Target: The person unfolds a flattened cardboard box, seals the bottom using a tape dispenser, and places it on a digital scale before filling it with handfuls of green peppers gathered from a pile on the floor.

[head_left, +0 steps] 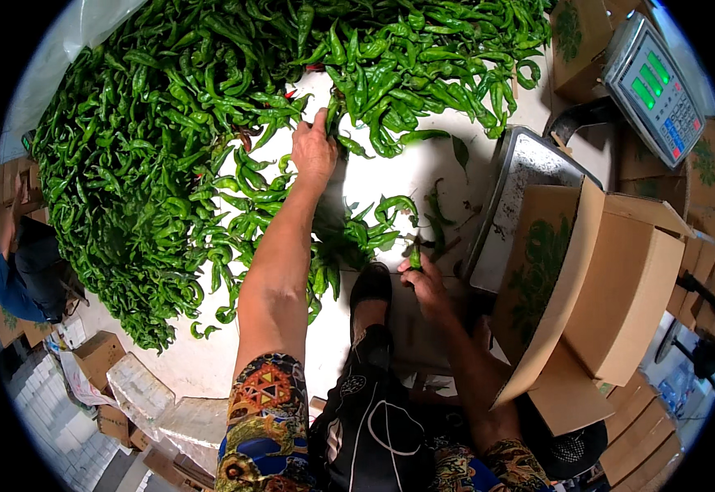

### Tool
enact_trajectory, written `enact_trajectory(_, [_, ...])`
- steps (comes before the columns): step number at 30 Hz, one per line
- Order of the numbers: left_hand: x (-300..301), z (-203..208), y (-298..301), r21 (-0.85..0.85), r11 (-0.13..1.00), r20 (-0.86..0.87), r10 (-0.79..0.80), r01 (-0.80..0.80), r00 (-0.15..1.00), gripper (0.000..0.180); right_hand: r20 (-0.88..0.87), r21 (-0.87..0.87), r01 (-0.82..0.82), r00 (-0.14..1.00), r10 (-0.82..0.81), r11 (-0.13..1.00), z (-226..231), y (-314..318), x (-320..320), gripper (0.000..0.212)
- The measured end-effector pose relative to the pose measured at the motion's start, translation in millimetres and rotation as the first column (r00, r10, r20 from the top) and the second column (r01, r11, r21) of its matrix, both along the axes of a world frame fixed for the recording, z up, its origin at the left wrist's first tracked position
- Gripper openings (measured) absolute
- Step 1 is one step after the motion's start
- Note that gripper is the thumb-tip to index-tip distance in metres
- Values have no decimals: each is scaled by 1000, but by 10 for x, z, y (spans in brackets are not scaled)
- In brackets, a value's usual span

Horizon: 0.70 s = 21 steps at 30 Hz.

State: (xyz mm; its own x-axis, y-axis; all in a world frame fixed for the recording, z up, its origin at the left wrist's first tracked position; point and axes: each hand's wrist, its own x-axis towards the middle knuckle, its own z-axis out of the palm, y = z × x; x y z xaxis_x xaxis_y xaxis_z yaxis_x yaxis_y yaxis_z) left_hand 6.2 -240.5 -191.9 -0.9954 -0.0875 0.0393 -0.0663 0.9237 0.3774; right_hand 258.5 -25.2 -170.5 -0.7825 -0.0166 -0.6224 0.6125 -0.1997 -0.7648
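A large heap of long green chili peppers [161, 156] spreads over the white floor, with looser ones along its near side. My left hand [315, 152] reaches to the edge of the heap, back upward and fingers apart. Its fingertips are beside a dark green pepper, and I see nothing held in it. Nearer to me on the right, my right hand [428, 289] is closed around a green chili pepper [415, 256], which points up out of the fingers. A small cluster of peppers [365, 234] lies just left of that hand.
An open cardboard box [619, 287] sits at right on a scale, beside its metal platform [509, 197]. The scale's display [656, 90] stands behind. My black shoe [371, 287] is between my arms. Wrapped boxes [140, 394] stand lower left; another person [25, 271] sits far left.
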Motion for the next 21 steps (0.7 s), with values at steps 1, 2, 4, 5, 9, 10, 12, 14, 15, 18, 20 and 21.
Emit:
enact_trajectory(1, [-33, -27, -6, 19, 999, 23, 34, -34, 999, 64, 32, -73, 20, 999, -18, 997, -3, 9, -25, 12])
enact_trajectory(2, [-96, -63, 6, 40, 997, 43, 63, -64, 997, 64, 61, -141, 47, 997, -38, 989, -14, 37, -56, 12])
enact_trajectory(4, [-153, -179, -227, 109, 967, 109, 219, -231, 970, 60, 85, -225, 50, 996, -32, 973, 16, -42, -119, 14])
enact_trajectory(5, [-139, -170, -233, 146, 953, 150, 244, -266, 958, 59, 85, -216, 45, 996, -27, 975, 42, -42, -144, 15])
enact_trajectory(9, [168, -110, -419, 630, 622, 391, 262, -464, 882, 56, 123, -270, -13, 991, 48, 963, 196, -119, -241, 22])
enact_trajectory(10, [318, 184, -57, 754, 412, 451, 243, -512, 859, 42, 165, -258, 51, 986, -8, 965, 215, -42, -294, 24])
enact_trajectory(12, [710, 594, 257, 757, 361, 552, 95, -545, 829, 51, 241, -266, 149, 967, -84, 952, 395, -29, -432, 29])
enact_trajectory(14, [1184, 872, 450, 762, 455, 553, -86, -461, 829, 47, 184, -381, 200, 973, -137, 903, 475, -59, -518, 37])
enact_trajectory(15, [1503, 787, 489, 784, 547, 427, -130, -294, 895, 41, 113, -410, 157, 986, -121, 899, 496, -142, -534, 39])
enact_trajectory(18, [2250, 515, 762, 552, 805, 91, -320, 220, 943, 77, -49, -64, -139, 989, 136, 988, 451, -165, -517, 34])
enact_trajectory(20, [2398, 577, 837, 482, 835, 123, -366, 267, 923, 70, -30, -44, 168, 985, -169, 985, 296, -192, -387, 28])
enact_trajectory(21, [2311, 693, 727, 637, 747, 222, -418, 194, 881, 63, 62, -81, 238, 970, -233, 968, 318, -193, -359, 27])
